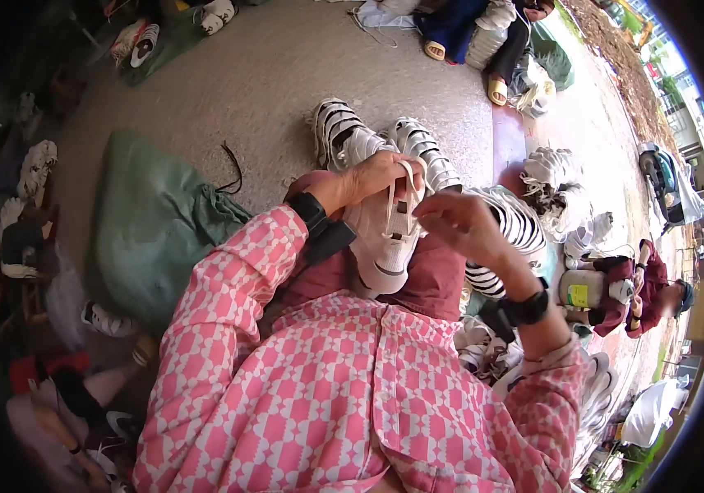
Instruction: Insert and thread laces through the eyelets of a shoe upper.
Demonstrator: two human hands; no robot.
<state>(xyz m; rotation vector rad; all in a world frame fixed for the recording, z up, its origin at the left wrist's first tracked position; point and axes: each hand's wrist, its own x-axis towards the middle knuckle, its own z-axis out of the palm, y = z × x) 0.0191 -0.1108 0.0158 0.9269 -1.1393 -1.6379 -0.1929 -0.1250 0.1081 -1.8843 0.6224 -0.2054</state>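
A white sneaker (379, 255) rests over my lap, its toe pointing toward me. My left hand (368, 179) is closed round its upper end, near the tongue and opening. A pale flat shoelace (393, 197) runs through some of the eyelets and stands up in a loop by my left fingers. At the right side of the eyelets, my right hand (468, 223) is closed, thumb and fingertips pinching the lace; the pinched bit is mostly hidden. Just beyond the sneaker lie two rows of nested white-and-black shoes (337, 123).
A stuffed green sack (142, 238) stands at my left. Striped shoes (512, 234) and a bundle of white shoes (553, 177) lie at my right. A person in dark red (652, 287) sits further right; another person's sandalled feet (497, 90) are ahead.
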